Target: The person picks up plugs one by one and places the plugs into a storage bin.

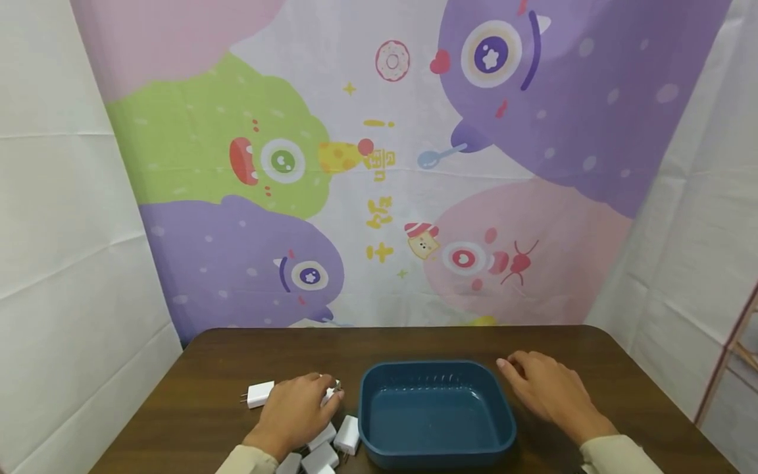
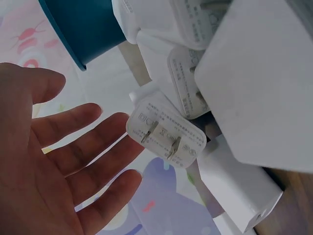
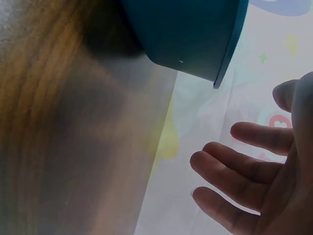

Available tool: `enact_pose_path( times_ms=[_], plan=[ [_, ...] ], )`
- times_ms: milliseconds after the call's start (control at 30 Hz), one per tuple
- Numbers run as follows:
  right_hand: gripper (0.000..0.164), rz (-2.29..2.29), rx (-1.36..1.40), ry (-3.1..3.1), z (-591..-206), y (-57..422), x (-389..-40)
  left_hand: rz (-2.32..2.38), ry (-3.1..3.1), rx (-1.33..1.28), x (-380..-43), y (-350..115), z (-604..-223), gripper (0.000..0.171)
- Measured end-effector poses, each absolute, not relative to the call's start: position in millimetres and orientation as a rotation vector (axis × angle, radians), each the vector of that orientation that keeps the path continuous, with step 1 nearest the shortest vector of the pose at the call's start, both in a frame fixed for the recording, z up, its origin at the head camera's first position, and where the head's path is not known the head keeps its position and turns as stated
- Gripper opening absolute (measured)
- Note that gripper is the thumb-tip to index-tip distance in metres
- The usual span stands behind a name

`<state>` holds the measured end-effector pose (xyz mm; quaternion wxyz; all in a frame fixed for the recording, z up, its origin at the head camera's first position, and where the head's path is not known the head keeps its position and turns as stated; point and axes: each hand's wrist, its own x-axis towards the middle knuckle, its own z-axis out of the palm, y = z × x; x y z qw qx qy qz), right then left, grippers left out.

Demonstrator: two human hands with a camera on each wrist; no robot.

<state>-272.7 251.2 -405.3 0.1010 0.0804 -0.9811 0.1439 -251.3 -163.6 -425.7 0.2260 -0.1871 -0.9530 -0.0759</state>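
Note:
Over a group of white plug-in chargers (image 1: 347,434) hovers my left hand (image 1: 299,409), its fingers spread and relaxed. In the left wrist view, one charger (image 2: 166,133) shows its two metal prongs close to the fingertips; whether they touch it I cannot tell. Another charger (image 1: 260,394) lies left of that hand, prongs pointing left. A dark teal plastic basin (image 1: 438,459) stands to the right of the chargers, with nothing inside. Beyond its right side is my right hand (image 1: 547,388), fingers loosely bent and holding nothing, apart from the basin wall (image 3: 190,39).
Everything stands on a dark brown wooden table (image 1: 266,349) with rounded far corners. Behind it hangs a cloth (image 1: 379,296) printed with cartoon monsters. White sheets (image 1: 71,263) hang at both sides, and a thin wooden frame (image 1: 728,355) shows at the far right.

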Motion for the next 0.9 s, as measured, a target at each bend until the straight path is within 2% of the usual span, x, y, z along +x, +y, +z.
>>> enact_pose_path(
  times_ms=[200,367,567,667,900],
  plan=[
    [0.056,0.438,0.243,-2.873,-406.9,250.3,-268.5,-0.236,-2.615,-0.531,-247.4,-161.7,-427.5,0.017],
    [0.063,0.45,0.225,-2.871,-407.1,252.6,-263.3,-0.23,-2.636,-0.536,-246.7,-160.5,-426.9,0.021],
    [0.071,0.48,0.204,-2.883,-407.2,256.3,-257.2,-0.225,-2.655,-0.526,-246.1,-162.0,-427.8,0.016],
    [0.067,0.492,0.207,-2.895,-408.6,255.8,-254.4,-0.244,-2.662,-0.525,-244.5,-162.2,-429.1,0.015],
    [0.047,0.551,0.181,-2.92,-413.4,249.8,-245.8,-0.287,-2.636,-0.545,-239.1,-159.3,-430.6,0.012]
  ],
)
